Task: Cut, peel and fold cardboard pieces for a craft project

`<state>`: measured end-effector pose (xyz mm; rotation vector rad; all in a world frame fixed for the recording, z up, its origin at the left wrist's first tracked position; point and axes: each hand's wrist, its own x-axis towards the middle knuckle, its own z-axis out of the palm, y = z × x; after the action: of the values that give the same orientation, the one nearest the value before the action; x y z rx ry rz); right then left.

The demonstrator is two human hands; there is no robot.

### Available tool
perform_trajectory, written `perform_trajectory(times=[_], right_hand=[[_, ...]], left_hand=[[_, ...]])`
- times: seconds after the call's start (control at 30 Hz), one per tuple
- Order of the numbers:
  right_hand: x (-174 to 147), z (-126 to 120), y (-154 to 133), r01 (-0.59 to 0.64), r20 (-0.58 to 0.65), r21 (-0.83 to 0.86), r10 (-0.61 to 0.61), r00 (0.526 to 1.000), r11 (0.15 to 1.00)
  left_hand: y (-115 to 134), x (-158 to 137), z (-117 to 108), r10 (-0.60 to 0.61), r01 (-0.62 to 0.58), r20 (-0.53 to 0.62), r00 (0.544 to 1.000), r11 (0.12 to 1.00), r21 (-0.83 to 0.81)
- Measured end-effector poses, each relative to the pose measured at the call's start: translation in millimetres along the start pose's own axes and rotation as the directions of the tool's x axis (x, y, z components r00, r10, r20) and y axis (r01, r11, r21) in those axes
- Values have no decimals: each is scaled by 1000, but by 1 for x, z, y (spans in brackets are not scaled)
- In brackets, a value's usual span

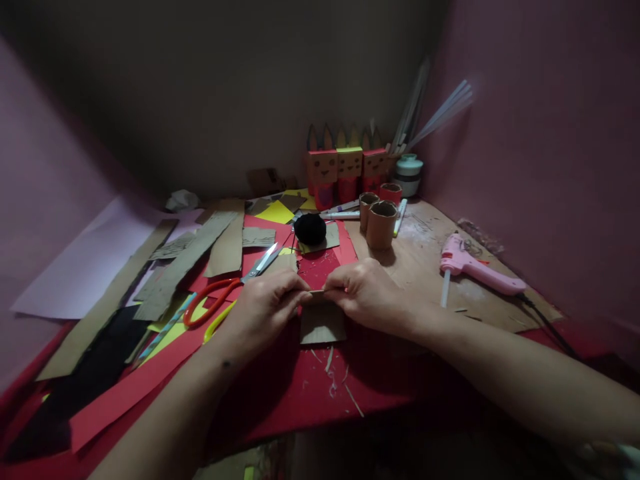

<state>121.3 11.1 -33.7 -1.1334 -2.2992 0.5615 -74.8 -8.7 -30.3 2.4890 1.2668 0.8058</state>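
Between my two hands is a small piece of cardboard [323, 327], pinched along its upper edge, where it looks folded. My left hand [267, 303] grips the left end of that edge with thumb and fingers. The right end is pinched by my right hand [367, 297]. The lower part of the piece slants down toward the red tabletop [300, 380]. Just left of my left hand lie scissors [215, 297] with red-orange handles. A round black ball of yarn or fluff [310, 229] sits beyond my hands.
Cardboard tubes [382, 227] stand at the back right, near a pink glue gun [480, 267] with a cord. Behind them are red figures with cardboard faces [349, 170] and a lidded jar [409, 175]. Cardboard strips [113, 293] and red paper [137, 390] cover the left side.
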Motion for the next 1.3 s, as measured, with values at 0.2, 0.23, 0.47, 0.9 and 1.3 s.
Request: perform_trajectory(times=[0.2, 0.23, 0.47, 0.9, 1.3], right_hand=[[0, 2, 0, 39, 13, 47, -39, 999, 998], [0, 3, 0, 50, 28, 60, -52, 998, 997], [-1, 11, 1, 113, 18, -64, -113, 993, 991], [-1, -2, 6, 21, 40, 6, -21, 999, 1000], [-7, 8, 8, 87, -16, -92, -89, 996, 992]], left_hand=[[1, -6, 14, 207, -178, -93, 974, 951, 253], [1, -6, 15, 221, -190, -94, 971, 946, 263], [-2, 0, 6, 86, -84, -35, 996, 995, 59], [-9, -2, 10, 263, -225, -100, 960, 931, 288], [-2, 3, 9, 192, -173, -143, 971, 976, 135]])
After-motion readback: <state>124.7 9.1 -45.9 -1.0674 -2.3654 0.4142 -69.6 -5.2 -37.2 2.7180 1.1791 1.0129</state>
